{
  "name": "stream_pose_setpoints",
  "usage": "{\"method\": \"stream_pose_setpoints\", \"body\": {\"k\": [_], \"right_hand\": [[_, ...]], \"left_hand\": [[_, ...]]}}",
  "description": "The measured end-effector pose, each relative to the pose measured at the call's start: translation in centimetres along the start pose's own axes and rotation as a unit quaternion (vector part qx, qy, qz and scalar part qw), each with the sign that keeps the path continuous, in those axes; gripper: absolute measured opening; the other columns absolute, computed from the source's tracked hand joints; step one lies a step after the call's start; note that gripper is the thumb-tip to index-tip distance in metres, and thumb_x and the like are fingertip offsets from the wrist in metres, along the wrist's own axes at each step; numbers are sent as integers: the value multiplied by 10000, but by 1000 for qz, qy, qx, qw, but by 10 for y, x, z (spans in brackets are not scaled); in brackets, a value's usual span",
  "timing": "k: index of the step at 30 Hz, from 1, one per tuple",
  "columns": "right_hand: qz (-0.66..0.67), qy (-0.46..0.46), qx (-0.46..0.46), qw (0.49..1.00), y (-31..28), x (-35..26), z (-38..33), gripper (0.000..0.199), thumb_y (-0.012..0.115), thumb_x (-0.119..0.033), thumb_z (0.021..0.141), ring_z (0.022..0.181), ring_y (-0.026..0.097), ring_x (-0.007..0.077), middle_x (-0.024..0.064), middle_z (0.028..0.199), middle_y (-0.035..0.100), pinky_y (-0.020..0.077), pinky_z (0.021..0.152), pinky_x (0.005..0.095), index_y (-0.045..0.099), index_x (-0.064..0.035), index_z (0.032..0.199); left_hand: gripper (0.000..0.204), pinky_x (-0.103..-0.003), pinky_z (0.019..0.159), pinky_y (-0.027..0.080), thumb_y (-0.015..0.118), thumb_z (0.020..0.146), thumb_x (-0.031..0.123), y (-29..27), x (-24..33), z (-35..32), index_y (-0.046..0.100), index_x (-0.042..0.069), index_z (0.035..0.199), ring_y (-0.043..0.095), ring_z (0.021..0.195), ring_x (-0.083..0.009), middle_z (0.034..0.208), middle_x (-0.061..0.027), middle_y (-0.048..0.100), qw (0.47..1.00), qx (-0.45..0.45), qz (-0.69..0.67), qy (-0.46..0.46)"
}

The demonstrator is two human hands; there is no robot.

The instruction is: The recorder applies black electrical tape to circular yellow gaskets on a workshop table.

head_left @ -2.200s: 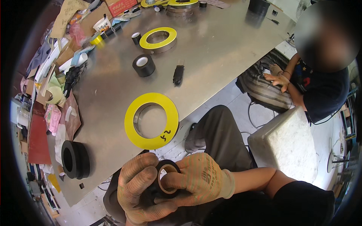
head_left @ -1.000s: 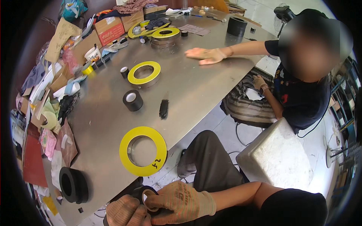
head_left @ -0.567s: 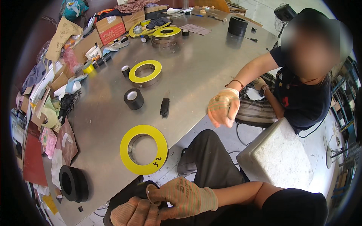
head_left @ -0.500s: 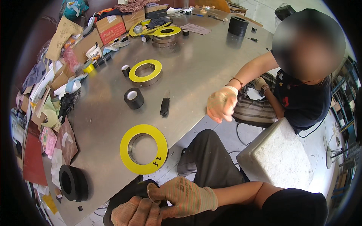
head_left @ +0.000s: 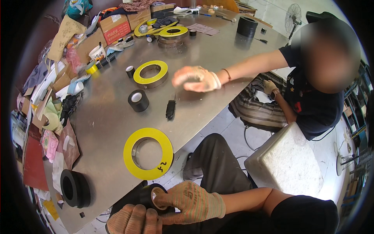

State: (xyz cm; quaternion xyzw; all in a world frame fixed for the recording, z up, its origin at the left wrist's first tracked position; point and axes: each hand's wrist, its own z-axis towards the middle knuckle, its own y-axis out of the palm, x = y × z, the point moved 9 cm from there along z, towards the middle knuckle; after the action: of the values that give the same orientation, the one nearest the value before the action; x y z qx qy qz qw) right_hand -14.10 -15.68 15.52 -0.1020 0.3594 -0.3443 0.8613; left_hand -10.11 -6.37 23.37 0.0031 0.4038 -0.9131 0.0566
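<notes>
While pinched in R hand (head_left: 189, 202), blk tape roll (head_left: 146, 195) bore R-facing, axis L–R; L hand (head_left: 135, 220) grip unclear.

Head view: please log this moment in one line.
right hand: holds black tape roll; left hand: curled near it; co-worker's hand: over table

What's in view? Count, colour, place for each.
Metal table: one, silver, centre left
Yellow rings: at least three, yellow, along table
Held tape roll: one, black, bottom centre
Table tape rolls: two, black, table middle
Knife-like tool: one, black, table middle
Thick ring: one, black, near left
Cylinder: one, black, table's far end
Boxes: several, brown, top left
Clutter: uncounted, mixed, left edge
Standing fan: one, grey, top right
Block: one, white, lower right
Co-worker: one, dark top, right side
Left hand: one, tan glove, bottom
Right hand: one, tan glove, bottom
</notes>
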Motion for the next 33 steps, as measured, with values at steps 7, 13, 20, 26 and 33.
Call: {"method": "stream_pose_setpoints", "body": {"k": [7,13,20,26,33], "right_hand": [[-29,-7,9,1000,-4,-3,2,294,735,-179,728,713,615,240,67,1094,557,492,553,358,704,-206,1019],[-22,7,-6,1000,-2,-1,2,286,737,-173,724,704,613,231,60,1084,561,489,543,353,708,-208,1006],[-27,-16,12,999,-8,-5,4,310,747,-176,707,698,611,216,55,1089,575,481,537,351,738,-212,1015],[-120,-52,-8,991,-16,-6,9,310,772,-215,736,659,604,213,59,979,602,469,526,363,715,-177,1038],[-3,113,-26,993,-12,14,8,454,792,-314,806,584,599,262,58,681,570,462,523,399,607,-87,1153]], "left_hand": [[308,-381,764,560,802,778,29,1,-1,0,716,63,1071,683,927,-277,1078,-94,686,1000,-1,-5,-5],[305,-379,765,556,799,784,29,2,-2,-1,716,69,1075,681,934,-269,1088,-86,687,1000,-2,-6,-18],[316,-405,800,553,838,773,125,2,-1,-3,722,61,1060,680,942,-299,1074,-96,697,1000,-16,0,-11],[526,-461,941,503,875,729,364,1,-45,-18,695,-13,1048,635,1050,-345,1110,-187,665,923,204,-196,-261],[654,-410,1020,496,814,823,433,66,-53,-38,609,37,1301,576,1185,-303,1316,-201,525,777,67,-540,-318]]}}
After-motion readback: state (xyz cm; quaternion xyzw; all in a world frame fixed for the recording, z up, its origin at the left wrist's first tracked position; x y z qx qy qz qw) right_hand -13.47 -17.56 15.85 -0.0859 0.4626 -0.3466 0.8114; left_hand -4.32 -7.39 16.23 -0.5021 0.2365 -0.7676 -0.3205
